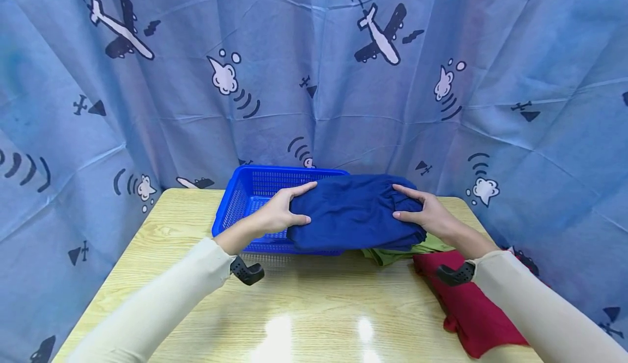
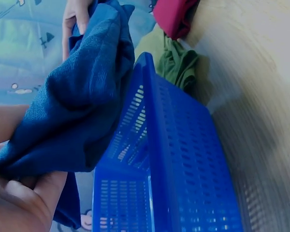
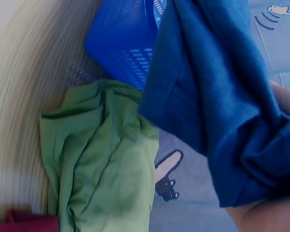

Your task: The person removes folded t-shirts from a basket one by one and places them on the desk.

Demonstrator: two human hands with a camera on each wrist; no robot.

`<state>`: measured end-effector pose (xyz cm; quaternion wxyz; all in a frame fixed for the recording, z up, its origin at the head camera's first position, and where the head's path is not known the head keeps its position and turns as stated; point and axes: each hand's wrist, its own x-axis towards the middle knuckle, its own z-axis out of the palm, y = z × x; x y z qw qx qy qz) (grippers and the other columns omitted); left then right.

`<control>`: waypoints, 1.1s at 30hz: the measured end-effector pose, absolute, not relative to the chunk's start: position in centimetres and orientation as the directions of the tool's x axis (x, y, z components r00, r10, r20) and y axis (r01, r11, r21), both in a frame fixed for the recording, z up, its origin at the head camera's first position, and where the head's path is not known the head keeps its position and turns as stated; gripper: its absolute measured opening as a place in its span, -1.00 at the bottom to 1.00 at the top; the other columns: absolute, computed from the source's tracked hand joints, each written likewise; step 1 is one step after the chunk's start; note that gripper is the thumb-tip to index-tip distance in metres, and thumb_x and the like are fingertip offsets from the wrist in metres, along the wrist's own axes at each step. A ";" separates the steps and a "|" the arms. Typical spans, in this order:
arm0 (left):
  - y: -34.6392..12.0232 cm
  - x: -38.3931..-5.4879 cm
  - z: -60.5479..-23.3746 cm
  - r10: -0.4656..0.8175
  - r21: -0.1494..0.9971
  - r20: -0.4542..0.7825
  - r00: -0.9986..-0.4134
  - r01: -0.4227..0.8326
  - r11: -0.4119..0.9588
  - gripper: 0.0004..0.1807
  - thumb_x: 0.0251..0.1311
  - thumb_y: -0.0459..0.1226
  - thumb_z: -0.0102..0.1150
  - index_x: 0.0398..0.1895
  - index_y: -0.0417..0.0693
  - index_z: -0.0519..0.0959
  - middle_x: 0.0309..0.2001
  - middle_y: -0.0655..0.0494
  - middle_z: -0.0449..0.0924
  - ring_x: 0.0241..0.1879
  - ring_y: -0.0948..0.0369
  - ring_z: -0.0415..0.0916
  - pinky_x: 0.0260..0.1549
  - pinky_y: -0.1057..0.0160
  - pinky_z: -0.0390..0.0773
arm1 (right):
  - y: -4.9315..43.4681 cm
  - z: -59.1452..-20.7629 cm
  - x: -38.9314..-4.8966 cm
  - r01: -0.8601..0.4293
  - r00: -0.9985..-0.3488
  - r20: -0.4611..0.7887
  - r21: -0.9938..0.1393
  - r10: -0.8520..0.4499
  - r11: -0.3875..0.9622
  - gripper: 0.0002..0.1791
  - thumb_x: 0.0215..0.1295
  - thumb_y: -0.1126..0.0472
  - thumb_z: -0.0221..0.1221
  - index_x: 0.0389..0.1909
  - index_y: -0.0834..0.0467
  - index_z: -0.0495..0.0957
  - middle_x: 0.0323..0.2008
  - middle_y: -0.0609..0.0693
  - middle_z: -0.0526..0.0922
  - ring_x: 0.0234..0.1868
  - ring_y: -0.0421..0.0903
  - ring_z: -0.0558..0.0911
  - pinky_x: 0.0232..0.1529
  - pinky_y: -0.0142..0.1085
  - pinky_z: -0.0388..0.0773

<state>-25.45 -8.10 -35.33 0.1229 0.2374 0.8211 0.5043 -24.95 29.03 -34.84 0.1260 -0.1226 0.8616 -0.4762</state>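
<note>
A folded dark blue cloth garment [image 1: 353, 210] is held up between both hands, over the right part of a blue plastic basket [image 1: 228, 202]. My left hand [image 1: 278, 210] grips its left end, thumb below and fingers above. At the other end my right hand [image 1: 427, 213] pinches the bunched fabric the same way. In the left wrist view the garment [image 2: 87, 92] hangs in thick folds beside the basket's rim [image 2: 152, 106]. The right wrist view shows the garment [image 3: 212, 96] above and beside a green cloth [image 3: 106, 154]. What lies under the garment inside the basket is hidden.
Right of the basket the green cloth [image 1: 387, 255] lies on the wooden table [image 1: 314, 303]. A red cloth [image 1: 490, 319] is spread along the table's right side, partly beneath my right forearm. A blue curtain [image 1: 314, 79] printed with airplanes hangs behind the table.
</note>
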 end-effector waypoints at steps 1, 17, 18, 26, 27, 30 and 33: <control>-7.9 -25.4 -35.4 0.522 0.891 0.036 -0.852 0.264 0.370 -0.12 0.25 -0.43 0.29 0.60 0.15 0.16 0.55 -0.07 0.20 0.48 -0.02 0.28 0.41 -0.05 0.38 | 29.2 -34.8 -24.9 -0.095 -0.939 -0.099 -0.846 -0.330 0.525 -0.15 0.42 0.06 0.25 0.62 -0.02 0.05 0.62 0.24 -0.02 0.57 0.29 0.12 0.34 -0.17 0.49; -5.1 -24.4 -35.8 0.594 0.897 0.058 -0.802 0.303 0.322 -0.06 0.23 -0.46 0.29 0.61 0.20 0.11 0.52 -0.02 0.27 0.44 0.05 0.35 0.37 0.02 0.43 | 32.9 -34.2 -23.3 -0.140 -0.949 -0.073 -0.773 -0.307 0.618 -0.15 0.39 0.04 0.27 0.60 0.00 0.10 0.59 0.27 0.04 0.56 0.35 0.10 0.18 -0.44 0.55; -4.9 -24.3 -35.7 0.598 0.898 0.056 -0.800 0.301 0.320 -0.06 0.23 -0.46 0.29 0.61 0.21 0.11 0.52 -0.01 0.28 0.43 0.06 0.36 0.37 0.03 0.43 | 33.1 -34.1 -23.2 -0.144 -0.948 -0.069 -0.776 -0.311 0.614 -0.16 0.40 0.06 0.27 0.60 0.02 0.10 0.59 0.27 0.04 0.56 0.36 0.09 0.12 -0.56 0.51; -3.4 -23.5 -35.9 0.628 0.904 0.044 -0.777 0.298 0.306 -0.04 0.23 -0.46 0.29 0.63 0.20 0.07 0.55 0.00 0.23 0.48 0.06 0.30 0.43 0.03 0.37 | 35.0 -34.0 -22.5 -0.097 -0.953 -0.115 -0.764 -0.282 0.638 -0.14 0.39 0.05 0.28 0.60 -0.02 0.08 0.59 0.35 -0.14 0.56 0.44 -0.06 0.29 -0.22 0.46; -3.2 -23.4 -35.9 0.635 0.905 0.051 -0.771 0.304 0.297 -0.04 0.22 -0.46 0.29 0.63 0.17 0.07 0.54 -0.01 0.23 0.48 0.06 0.30 0.43 0.03 0.36 | 35.2 -34.0 -22.5 -0.087 -0.953 -0.123 -0.765 -0.278 0.639 -0.14 0.39 0.05 0.28 0.60 -0.03 0.08 0.60 0.35 -0.19 0.57 0.45 -0.11 0.36 -0.02 0.40; -2.5 -23.2 -36.1 0.655 0.901 0.066 -0.753 0.326 0.285 -0.04 0.22 -0.46 0.29 0.63 0.13 0.06 0.54 -0.02 0.23 0.48 0.06 0.30 0.44 0.05 0.35 | 36.0 -34.3 -22.0 -0.069 -0.952 -0.141 -0.767 -0.273 0.638 -0.15 0.40 0.05 0.26 0.61 -0.05 0.07 0.62 0.34 -0.26 0.57 0.45 -0.14 0.41 0.15 0.32; -1.7 -23.0 -36.3 0.665 0.890 0.079 -0.742 0.353 0.288 -0.04 0.21 -0.45 0.31 0.63 0.11 0.07 0.54 0.00 0.25 0.47 0.09 0.31 0.45 0.09 0.34 | 36.9 -34.6 -21.3 -0.068 -0.951 -0.144 -0.768 -0.274 0.637 -0.18 0.43 0.05 0.23 0.61 -0.04 0.07 0.61 0.34 -0.19 0.56 0.30 0.05 0.25 -0.33 0.52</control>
